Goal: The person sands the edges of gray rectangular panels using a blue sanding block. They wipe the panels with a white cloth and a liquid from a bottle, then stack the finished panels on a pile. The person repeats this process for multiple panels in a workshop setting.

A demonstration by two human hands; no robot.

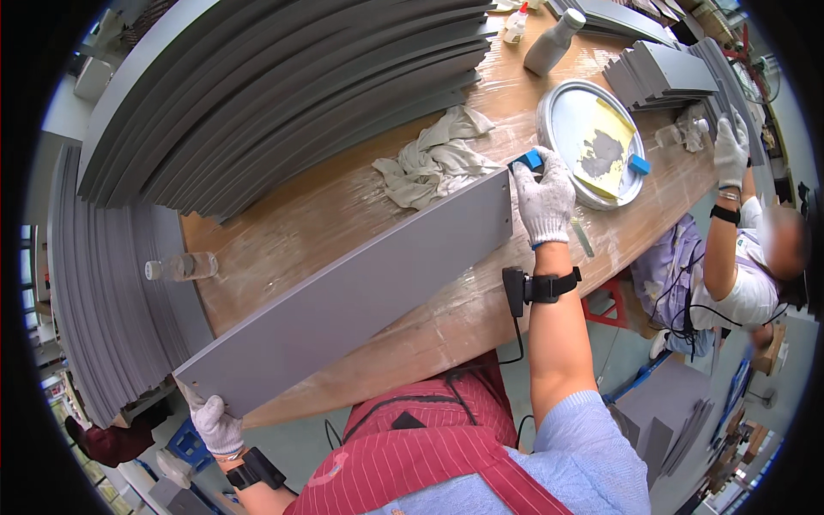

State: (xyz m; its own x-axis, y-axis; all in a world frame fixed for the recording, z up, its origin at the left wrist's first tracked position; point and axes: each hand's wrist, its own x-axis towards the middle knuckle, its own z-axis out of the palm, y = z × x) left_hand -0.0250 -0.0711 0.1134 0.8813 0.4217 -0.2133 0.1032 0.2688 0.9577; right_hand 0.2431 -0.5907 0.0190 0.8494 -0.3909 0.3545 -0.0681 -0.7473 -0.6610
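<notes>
A long grey panel [352,292] with small holes at its ends lies slantwise in front of me, raised at least partly off the table. My left hand [216,425], in a white knit glove, is closed on its near left corner. My right hand [547,199], gloved too, pinches a small blue block [527,160] at the panel's far right corner. Just right of that hand lies a round white lid [549,103] bearing a yellow sheet [625,142] smeared with grey paste. Another blue block [639,165] rests at the lid's right edge.
Tall stacks of grey panels [283,94] fill the table's far left and left side. A crumpled white cloth [438,159], a clear bottle [184,267], a grey bottle [554,43] and a small red-capped bottle [516,24] stand or lie about. At right, a co-worker [738,257] works at the same table.
</notes>
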